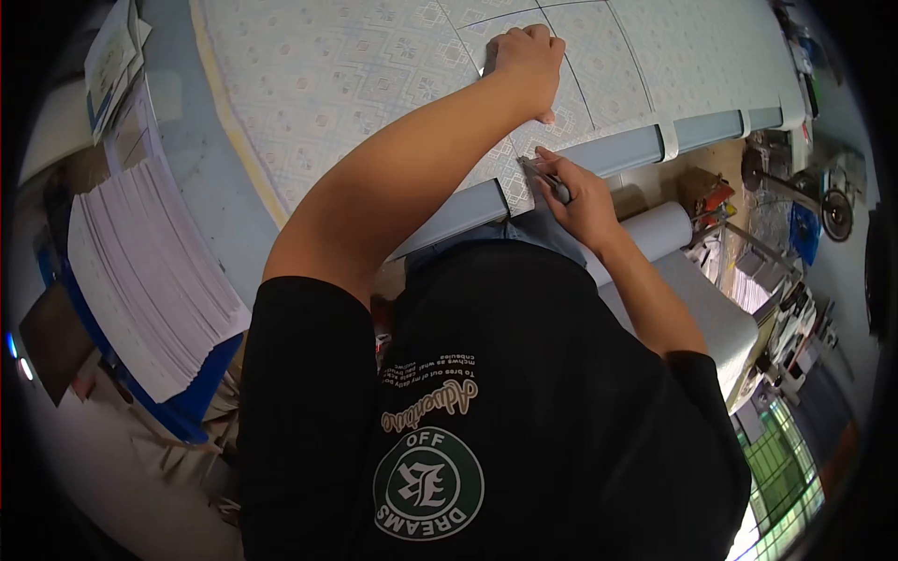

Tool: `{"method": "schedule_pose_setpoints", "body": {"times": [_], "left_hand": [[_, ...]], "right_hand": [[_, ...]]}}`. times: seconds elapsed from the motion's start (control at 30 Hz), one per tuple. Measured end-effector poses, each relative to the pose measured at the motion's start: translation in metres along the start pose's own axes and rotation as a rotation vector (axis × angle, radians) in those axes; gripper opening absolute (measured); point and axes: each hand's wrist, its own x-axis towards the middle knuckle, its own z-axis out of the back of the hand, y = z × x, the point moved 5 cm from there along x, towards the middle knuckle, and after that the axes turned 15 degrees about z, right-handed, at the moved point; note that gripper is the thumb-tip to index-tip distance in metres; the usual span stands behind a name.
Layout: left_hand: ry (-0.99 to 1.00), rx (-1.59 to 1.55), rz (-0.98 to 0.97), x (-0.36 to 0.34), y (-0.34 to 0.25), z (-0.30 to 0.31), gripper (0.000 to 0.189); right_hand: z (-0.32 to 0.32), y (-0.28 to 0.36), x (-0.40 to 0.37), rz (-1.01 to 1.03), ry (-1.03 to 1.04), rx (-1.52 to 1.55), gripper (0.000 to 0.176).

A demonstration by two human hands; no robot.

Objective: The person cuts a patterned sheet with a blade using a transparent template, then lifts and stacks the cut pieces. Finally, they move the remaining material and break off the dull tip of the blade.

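Observation:
Patterned pale sheet material covers the table and hangs over its near edge in a narrow strip. My left hand is closed with curled fingers, pressed down on the sheet; a dark, shiny edge shows beside its fingers, mostly hidden under the hand. Closer to me, my right hand grips a slim grey utility knife, its tip at the sheet near the table edge. Dark straight lines run across the sheet around my left hand.
A thick stack of white sheets stands at the left beside the table. Pale straps cross the grey table edge. Below on the right lies a grey roll, with shelves of clutter beyond.

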Motion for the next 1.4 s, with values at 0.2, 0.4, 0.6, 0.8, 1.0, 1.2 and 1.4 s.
{"method": "schedule_pose_setpoints", "body": {"times": [0.2,0.4,0.6,0.8,1.0,1.2,1.4], "left_hand": [[0.218,0.026,-0.108,0.020,0.003,0.001,0.095],[0.209,0.084,-0.202,0.023,0.004,0.002,0.091],[0.206,0.062,-0.255,0.028,0.005,-0.001,0.092],[0.539,0.195,-0.367,0.084,0.037,0.017,0.091],[0.082,0.103,-0.190,0.109,0.076,0.026,0.083],[0.144,0.113,-0.373,0.131,0.081,0.020,0.071],[0.278,0.219,-0.267,0.248,0.171,0.052,0.046]], "right_hand": [[-0.006,0.034,0.008,-0.295,-0.070,-0.177,0.021],[-0.016,0.028,0.009,-0.395,-0.126,-0.176,0.019],[-0.025,0.013,0.058,-0.272,-0.280,-0.242,0.017],[-0.020,0.010,0.081,-0.340,-0.231,-0.221,0.017],[-0.025,0.004,0.102,-0.329,-0.268,-0.140,0.017],[-0.021,-0.014,0.197,-0.177,-0.408,-0.245,0.017],[-0.021,-0.017,0.199,-0.273,-0.291,-0.171,0.016]]}}
